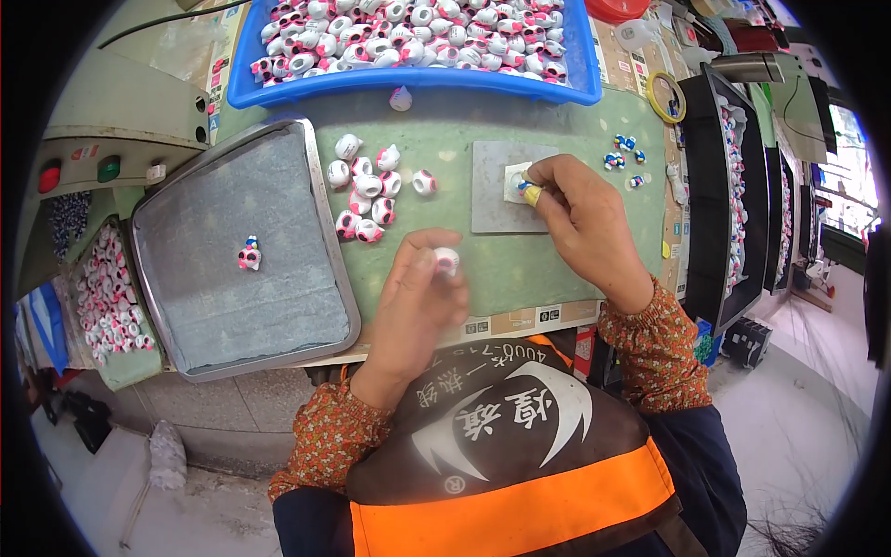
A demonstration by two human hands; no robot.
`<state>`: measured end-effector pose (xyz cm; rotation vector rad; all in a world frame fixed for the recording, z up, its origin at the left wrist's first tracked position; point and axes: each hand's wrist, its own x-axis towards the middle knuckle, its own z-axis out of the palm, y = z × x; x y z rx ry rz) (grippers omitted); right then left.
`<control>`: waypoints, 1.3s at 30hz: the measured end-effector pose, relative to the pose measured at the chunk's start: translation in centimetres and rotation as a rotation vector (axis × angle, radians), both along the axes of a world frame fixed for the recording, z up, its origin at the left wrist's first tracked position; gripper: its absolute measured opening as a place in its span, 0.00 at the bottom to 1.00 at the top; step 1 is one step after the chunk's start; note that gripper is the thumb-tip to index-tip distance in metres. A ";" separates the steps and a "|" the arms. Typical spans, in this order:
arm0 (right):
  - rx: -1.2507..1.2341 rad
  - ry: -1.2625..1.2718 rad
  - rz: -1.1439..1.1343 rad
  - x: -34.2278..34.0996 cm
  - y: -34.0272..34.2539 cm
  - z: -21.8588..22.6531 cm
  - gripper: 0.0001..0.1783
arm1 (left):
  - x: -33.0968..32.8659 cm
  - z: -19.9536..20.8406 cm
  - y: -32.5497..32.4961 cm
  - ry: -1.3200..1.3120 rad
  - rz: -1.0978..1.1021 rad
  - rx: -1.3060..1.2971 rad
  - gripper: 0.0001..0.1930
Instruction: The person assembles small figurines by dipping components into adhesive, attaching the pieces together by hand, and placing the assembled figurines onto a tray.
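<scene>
My left hand (410,302), slightly blurred, is closed on a small white and pink toy head (446,261) between thumb and fingertips. Over the grey square plate (494,206), my right hand (594,218) pinches a tiny blue toy body (522,180) against a small white pad (513,190). Something yellow covers one of its fingertips. Loose white and pink toy heads (368,185) lie in a cluster left of the plate, several of them. Right of my right hand are several more blue and white toy bodies (614,161).
A metal tray (350,311) at left bears one joined toy figure (249,253). Across the back stands a blue bin (408,82) heaped with toy heads. Black trays (713,200) stand at the right, with a yellow tape roll (666,97) near them. A machine with buttons (109,168) flanks the left.
</scene>
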<state>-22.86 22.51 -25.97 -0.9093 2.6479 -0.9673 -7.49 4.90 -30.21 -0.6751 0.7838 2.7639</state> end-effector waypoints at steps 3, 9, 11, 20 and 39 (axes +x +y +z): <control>-0.084 -0.200 -0.077 1.0 -0.2 0.8 0.08 | -0.3 0.1 0.0 0.023 -0.035 -0.040 0.19; -0.283 -0.408 -0.050 2.3 -0.2 0.5 0.10 | -0.3 -0.3 0.0 0.032 -0.037 -0.017 0.22; -0.296 -0.468 -0.072 2.8 -0.4 0.9 0.10 | -0.2 -0.4 -0.4 0.055 -0.107 0.050 0.22; -0.329 -0.651 -0.016 4.5 -1.0 1.5 0.10 | -0.7 0.3 0.2 0.034 -0.020 0.080 0.21; -0.339 -0.436 -0.014 7.0 -2.6 0.9 0.05 | 0.2 -1.5 1.8 0.191 0.050 -0.287 0.19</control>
